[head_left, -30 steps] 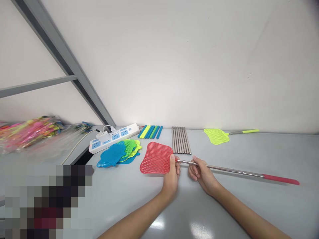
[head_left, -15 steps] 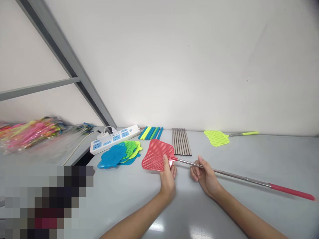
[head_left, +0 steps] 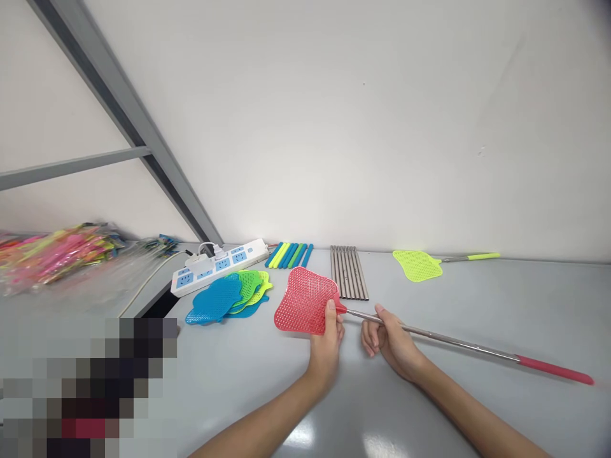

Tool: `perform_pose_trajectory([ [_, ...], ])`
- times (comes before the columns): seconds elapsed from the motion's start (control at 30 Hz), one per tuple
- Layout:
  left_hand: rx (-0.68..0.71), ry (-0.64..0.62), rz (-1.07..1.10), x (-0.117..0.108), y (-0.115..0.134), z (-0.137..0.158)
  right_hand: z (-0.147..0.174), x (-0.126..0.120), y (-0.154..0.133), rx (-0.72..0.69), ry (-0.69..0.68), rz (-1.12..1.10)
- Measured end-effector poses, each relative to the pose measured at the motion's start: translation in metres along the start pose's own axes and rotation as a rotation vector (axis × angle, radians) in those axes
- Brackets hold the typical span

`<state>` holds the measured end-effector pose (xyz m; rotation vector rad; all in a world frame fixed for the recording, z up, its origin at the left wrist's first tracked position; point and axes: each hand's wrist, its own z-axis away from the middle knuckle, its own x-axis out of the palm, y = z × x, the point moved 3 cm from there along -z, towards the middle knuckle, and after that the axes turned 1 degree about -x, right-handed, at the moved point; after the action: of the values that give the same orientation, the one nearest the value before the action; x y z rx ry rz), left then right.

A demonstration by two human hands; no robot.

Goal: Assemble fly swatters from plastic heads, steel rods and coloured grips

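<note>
Left hand (head_left: 326, 346): fingers pinch red swatter (head_left: 305, 299) | right hand (head_left: 394, 340): fingers hold its rod (head_left: 458, 343) | metal tubes (head_left: 350, 272): far side of bench (head_left: 224, 381)

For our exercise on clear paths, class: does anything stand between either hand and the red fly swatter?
Nothing visible does. The left hand grips the red fly swatter by the base of its head, and the right hand holds its metal shaft. The metal tubes lie beyond, not between.
</note>
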<state>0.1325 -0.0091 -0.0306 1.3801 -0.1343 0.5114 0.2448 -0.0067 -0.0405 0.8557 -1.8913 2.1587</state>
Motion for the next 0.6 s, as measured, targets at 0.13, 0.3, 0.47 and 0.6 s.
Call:
perform_pose_trajectory([
  [0.13,-0.006,0.005,0.007,0.0014,-0.0013,-0.0006,0.0003,-0.0002,-0.0017,0.009,0.020,0.048],
  [0.3,0.002,0.015,-0.027,0.0015,-0.0025,-0.0021,0.0004,0.0026,-0.0030,0.044,0.031,0.122],
  [0.47,-0.017,-0.067,-0.136,0.0045,-0.0010,0.0025,0.0009,0.0037,-0.0020,0.038,0.014,0.178],
  [0.6,-0.023,-0.046,-0.085,0.0040,0.0002,0.0016,0.0001,0.0028,-0.0014,0.032,0.029,0.163],
])
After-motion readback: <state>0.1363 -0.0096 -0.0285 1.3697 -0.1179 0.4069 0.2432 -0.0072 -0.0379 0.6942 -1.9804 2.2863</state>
